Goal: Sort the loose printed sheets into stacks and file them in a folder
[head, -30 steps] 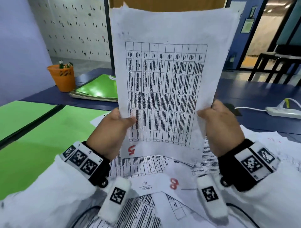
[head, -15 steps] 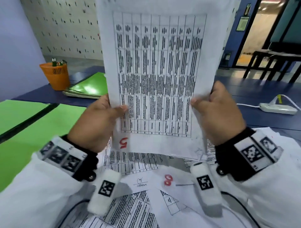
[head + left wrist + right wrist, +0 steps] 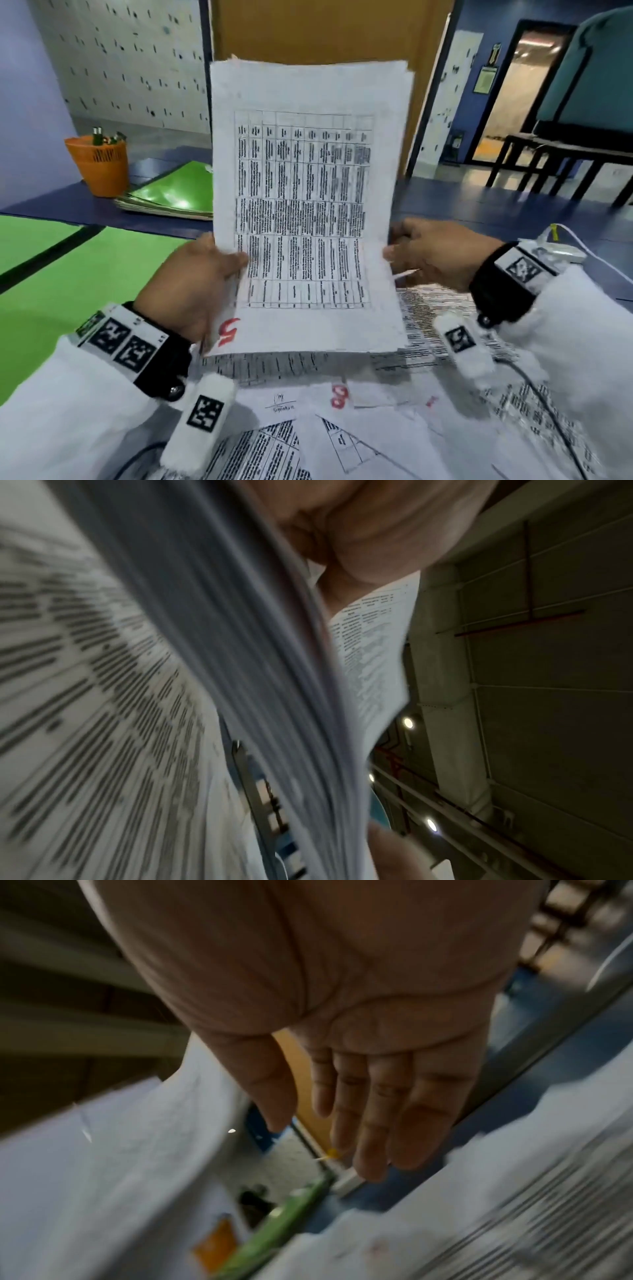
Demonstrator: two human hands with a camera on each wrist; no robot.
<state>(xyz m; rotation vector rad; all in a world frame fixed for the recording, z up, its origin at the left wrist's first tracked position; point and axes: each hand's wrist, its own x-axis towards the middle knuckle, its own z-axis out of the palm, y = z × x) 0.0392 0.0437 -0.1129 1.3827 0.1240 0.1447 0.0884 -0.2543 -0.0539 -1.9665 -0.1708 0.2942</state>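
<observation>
An upright stack of printed sheets [image 3: 308, 205], its front page a table with a red "5" at the bottom left, is held above the table. My left hand [image 3: 198, 274] grips its lower left edge, thumb on the front page. My right hand [image 3: 435, 253] is just right of the stack, fingers straight and off the paper. In the left wrist view the stack's edge [image 3: 240, 669] runs under my left hand [image 3: 359, 520]. In the right wrist view my right hand [image 3: 359, 1083] is open and empty beside the stack [image 3: 103, 1177]. Loose printed sheets [image 3: 342, 411] lie scattered below.
A pile of green folders [image 3: 174, 192] lies at the back left next to an orange pen cup [image 3: 99, 164]. A green surface [image 3: 68, 274] covers the left of the table. A white power strip [image 3: 561, 253] with its cable lies at the right. Dark benches stand beyond.
My right hand has let go of the stack's right edge and moved a little right, fingers straightened. The stack has come lower in view, held by my left hand alone.
</observation>
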